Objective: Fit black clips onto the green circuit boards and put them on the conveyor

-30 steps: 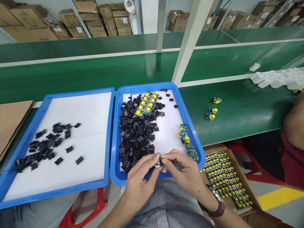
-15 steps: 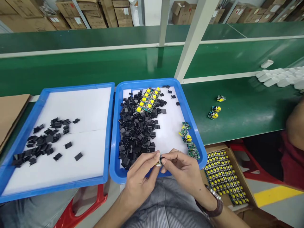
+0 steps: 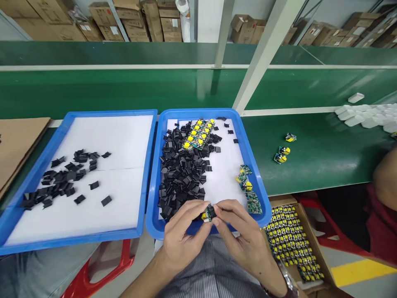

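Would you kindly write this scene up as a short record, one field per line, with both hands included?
Left hand: pinching a small circuit board
Right hand: fingers at the black piece against that board
Right tray: blue; heaped black parts, a yellow-dotted panel on the heap, loose boards along the right side
Left tray: blue; scattered black parts
Green bench: three small boards
Cardboard box, lower right: rows of yellow-dotted boards
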Available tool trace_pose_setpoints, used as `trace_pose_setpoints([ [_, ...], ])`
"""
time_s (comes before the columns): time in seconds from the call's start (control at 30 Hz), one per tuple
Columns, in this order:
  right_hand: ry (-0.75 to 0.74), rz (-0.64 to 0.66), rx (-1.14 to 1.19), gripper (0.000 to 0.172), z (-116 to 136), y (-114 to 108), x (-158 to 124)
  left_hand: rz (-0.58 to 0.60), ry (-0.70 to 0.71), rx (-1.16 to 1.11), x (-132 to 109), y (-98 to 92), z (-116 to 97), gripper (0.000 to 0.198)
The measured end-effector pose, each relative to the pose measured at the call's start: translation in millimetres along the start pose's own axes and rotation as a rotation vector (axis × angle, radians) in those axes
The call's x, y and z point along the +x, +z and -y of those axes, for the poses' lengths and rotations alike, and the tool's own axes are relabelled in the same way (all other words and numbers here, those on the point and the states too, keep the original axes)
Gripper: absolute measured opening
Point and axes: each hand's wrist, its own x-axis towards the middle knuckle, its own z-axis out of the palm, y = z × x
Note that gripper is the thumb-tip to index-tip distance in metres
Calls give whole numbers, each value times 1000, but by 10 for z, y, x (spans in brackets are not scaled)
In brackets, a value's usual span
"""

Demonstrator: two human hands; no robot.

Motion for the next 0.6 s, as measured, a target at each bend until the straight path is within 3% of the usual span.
trace_pose_setpoints([
  [0.2, -71, 46, -93, 47, -20, 31, -20, -51, 4, 63, -45, 49, 39, 49],
  [0.4, -96, 147, -53, 49, -88, -15, 14, 1, 59, 96, -45, 27, 79, 48],
  [0.6, -61, 25, 34, 46, -120, -49, 36, 25, -9, 97, -35, 11, 44, 44],
])
